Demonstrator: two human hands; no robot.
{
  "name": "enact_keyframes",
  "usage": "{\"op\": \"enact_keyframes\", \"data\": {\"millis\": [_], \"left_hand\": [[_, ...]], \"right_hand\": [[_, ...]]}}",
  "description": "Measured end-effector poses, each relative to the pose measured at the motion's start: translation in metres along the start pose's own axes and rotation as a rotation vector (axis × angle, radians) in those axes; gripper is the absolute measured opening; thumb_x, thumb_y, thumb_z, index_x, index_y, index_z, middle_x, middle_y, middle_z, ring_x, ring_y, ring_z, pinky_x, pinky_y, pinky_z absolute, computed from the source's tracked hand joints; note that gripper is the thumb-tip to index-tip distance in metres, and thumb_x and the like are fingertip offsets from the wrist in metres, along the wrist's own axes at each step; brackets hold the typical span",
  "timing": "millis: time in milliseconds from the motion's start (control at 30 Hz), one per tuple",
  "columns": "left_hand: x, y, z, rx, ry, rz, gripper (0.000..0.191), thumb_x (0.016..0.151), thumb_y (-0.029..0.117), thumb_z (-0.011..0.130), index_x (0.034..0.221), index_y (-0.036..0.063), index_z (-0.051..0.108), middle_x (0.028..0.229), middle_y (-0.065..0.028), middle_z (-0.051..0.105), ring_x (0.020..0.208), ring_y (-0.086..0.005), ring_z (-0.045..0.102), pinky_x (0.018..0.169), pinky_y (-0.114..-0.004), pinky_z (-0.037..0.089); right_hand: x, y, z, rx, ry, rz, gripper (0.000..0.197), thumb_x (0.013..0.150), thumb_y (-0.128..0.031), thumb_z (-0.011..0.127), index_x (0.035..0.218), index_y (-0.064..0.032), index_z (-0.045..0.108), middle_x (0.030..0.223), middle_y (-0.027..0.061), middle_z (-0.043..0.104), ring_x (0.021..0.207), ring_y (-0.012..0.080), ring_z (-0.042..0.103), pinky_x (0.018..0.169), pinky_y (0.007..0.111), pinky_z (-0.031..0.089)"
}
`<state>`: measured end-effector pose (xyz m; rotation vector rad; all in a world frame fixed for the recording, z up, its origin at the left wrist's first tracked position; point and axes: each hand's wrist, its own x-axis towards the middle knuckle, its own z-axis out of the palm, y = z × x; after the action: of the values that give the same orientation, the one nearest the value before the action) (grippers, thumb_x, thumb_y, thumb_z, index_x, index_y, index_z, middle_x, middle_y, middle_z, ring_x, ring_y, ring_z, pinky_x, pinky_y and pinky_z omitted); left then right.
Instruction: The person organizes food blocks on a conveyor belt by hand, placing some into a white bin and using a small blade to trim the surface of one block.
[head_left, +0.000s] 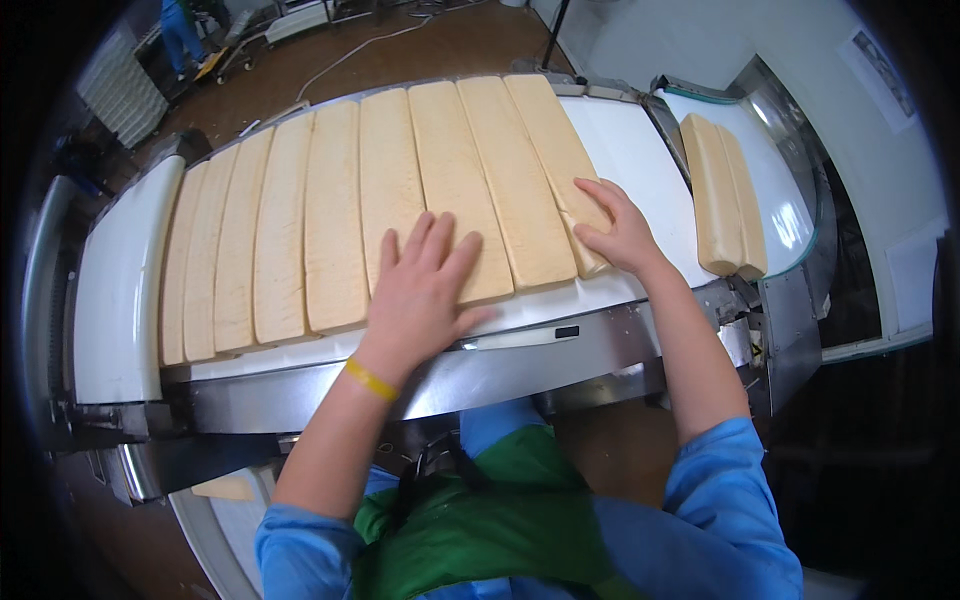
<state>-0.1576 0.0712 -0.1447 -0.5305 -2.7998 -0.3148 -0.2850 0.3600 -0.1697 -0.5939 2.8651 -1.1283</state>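
Observation:
Several long pale-yellow blocks (334, 217), of dough or cheese by their look, lie side by side across a white conveyor belt (615, 150). My left hand (424, 292) rests flat with fingers spread on the near ends of the middle blocks, a yellow band around its wrist. At the right end of the row, my right hand (619, 229) curves its fingers and thumb over the near end of the last block (540, 127). A white-handled tool (525, 337) with a dark patch on its handle lies on the metal edge below; part of it is hidden by my left hand.
Two more blocks (720, 195) lie together on a separate white belt (787, 217) at the right. A white curved cover (124, 292) stands at the left. Below is a pale bin (217, 547) with a block inside. Another person (178, 37) stands far back near a wheeled cart.

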Motion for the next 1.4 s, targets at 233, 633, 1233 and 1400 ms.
{"op": "enact_keyframes", "data": {"millis": [233,633,1233,1400], "left_hand": [[0.001,0.001,0.006,0.077,-0.003,-0.063,0.076,0.075,0.052,0.071,0.135,0.0125,0.049,0.143,-0.0162,0.043,0.136,-0.0342,0.036,0.107,-0.053,0.029],[0.01,0.0,-0.004,-0.049,-0.092,-0.059,0.072,0.08,0.056,0.065,0.134,0.0103,0.051,0.144,-0.0192,0.042,0.138,-0.0357,0.033,0.111,-0.054,0.024],[0.04,0.032,0.016,0.035,-0.069,0.025,0.076,0.077,0.057,0.066,0.136,0.0122,0.05,0.144,-0.015,0.043,0.138,-0.0302,0.034,0.112,-0.051,0.025],[0.039,0.03,0.018,0.026,-0.035,0.044,0.075,0.077,0.056,0.067,0.135,0.0112,0.051,0.142,-0.0148,0.044,0.137,-0.0302,0.035,0.11,-0.05,0.027]], "right_hand": [[-0.038,-0.045,0.01,-0.363,0.003,-0.145,0.093,0.059,-0.05,0.083,0.138,-0.0121,0.05,0.154,0.0193,0.027,0.139,0.0438,0.028,0.112,0.045,0.032],[-0.07,0.125,-0.109,-0.61,0.491,0.322,0.067,0.077,-0.034,0.073,0.132,-0.0033,0.049,0.136,0.0197,0.05,0.127,0.037,0.045,0.107,0.044,0.038],[-0.108,0.154,-0.165,-0.702,0.437,0.589,0.055,0.088,-0.037,0.062,0.129,-0.0009,0.055,0.111,0.0203,0.065,0.111,0.0334,0.059,0.093,0.042,0.048],[-0.095,0.19,-0.223,0.379,0.279,0.756,0.065,0.09,-0.051,0.056,0.124,0.0041,0.058,0.112,0.0166,0.067,0.099,0.0235,0.065,0.088,0.035,0.049]]}}
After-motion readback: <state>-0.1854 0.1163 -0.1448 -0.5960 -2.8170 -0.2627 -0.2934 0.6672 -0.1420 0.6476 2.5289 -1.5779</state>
